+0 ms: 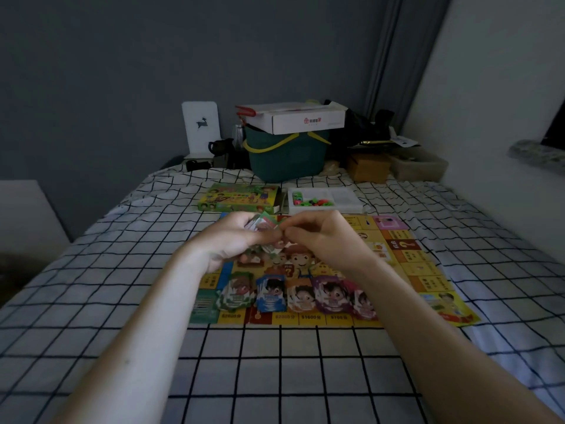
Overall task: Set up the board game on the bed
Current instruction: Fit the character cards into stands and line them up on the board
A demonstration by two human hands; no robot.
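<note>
My left hand [227,240] grips a card stack [263,224]; my right hand [321,237] pinches its edge above the game board [428,270], with bare bed [275,362] nearer me.

Both bare forearms reach in from the lower corners of the frame and converge at its centre. The left hand [227,240] is palm-up with fingers curled round a small stack of cards [263,225]. The right hand [324,237], knuckles up, pinches the stack's edge with thumb and fingertips, touching the left hand.
</note>
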